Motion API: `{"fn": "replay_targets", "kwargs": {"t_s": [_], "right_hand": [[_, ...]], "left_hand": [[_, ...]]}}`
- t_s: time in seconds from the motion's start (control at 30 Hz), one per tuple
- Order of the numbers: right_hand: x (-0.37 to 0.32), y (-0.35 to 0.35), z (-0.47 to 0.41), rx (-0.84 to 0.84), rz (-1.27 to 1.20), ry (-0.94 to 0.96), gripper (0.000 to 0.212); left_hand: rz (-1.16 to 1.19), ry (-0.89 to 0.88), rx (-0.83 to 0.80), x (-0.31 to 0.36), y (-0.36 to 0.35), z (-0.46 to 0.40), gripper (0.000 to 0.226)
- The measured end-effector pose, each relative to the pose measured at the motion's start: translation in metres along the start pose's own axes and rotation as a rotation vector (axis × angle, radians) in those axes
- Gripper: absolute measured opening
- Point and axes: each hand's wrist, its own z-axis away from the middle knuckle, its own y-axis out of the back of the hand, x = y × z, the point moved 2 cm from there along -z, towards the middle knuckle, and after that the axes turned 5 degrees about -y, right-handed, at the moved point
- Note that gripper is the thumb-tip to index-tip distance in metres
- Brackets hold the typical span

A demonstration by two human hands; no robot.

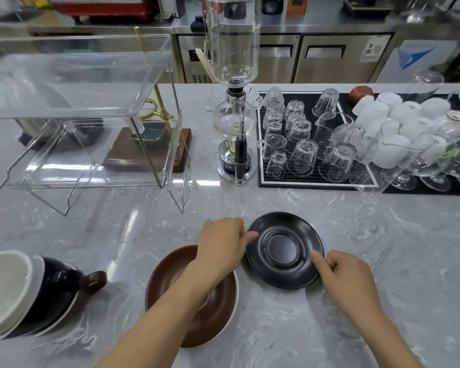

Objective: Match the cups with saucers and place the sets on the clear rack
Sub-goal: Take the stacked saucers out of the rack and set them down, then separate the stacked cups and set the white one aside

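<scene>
A black saucer lies flat on the marble counter in front of me. My left hand pinches its left rim and my right hand pinches its right rim. A brown saucer sits to the left of it, partly hidden under my left forearm. At the far left a stack of cups lies tipped on its side: a white one outermost, a black one behind it, and a brown handle sticking out. The clear rack stands at the back left with two tiers, both bare.
A glass siphon coffee maker stands behind the black saucer. A black mat with several upturned glasses lies at the back right, with white cups and stemmed glasses beyond it. A wooden-based stand shows behind the rack.
</scene>
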Motion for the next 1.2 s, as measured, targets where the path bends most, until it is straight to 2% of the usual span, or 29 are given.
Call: {"fn": "replay_targets", "kwargs": {"t_s": [0.17,0.4,0.7,1.07,1.2], "right_hand": [[-0.021,0.01,0.006,0.005,-0.042,0.027,0.056],[-0.068,0.001,0.011,-0.108,-0.214,0.17,0.047],[-0.134,-0.027,0.029,-0.318,-0.279,0.32,0.035],[-0.2,-0.057,0.067,-0.543,-0.38,0.418,0.014],[-0.22,-0.063,0.08,-0.562,-0.405,0.459,0.015]], "left_hand": [[0.197,0.031,0.092,-0.004,0.017,0.016,0.034],[0.402,0.166,0.279,-0.02,0.051,0.053,0.028],[0.479,0.352,0.425,-0.051,0.08,0.112,0.025],[0.501,0.412,0.586,-0.076,0.107,0.173,0.014],[0.509,0.409,0.625,-0.074,0.124,0.187,0.016]]}}
